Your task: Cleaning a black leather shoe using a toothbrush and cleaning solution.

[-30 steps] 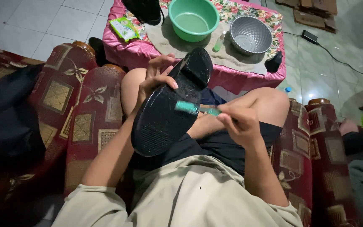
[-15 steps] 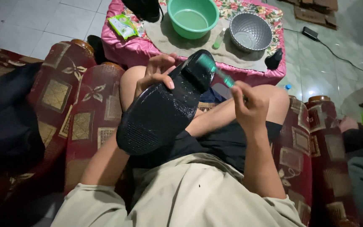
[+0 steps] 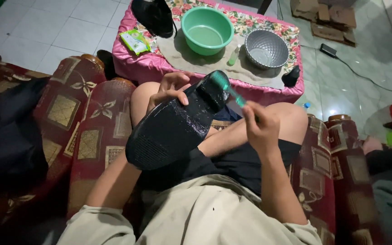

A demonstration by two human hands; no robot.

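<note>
Shoe (image 3: 173, 124) gripped; toothbrush (image 3: 228, 90) pinched.

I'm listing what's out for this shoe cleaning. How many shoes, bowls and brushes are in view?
Shoes: 2, the black shoe in the left hand and a second shoe on the table.
Bowls: 2, a green basin and a metal bowl.
Brushes: 1, a green toothbrush in the right hand.
Total: 5
</note>
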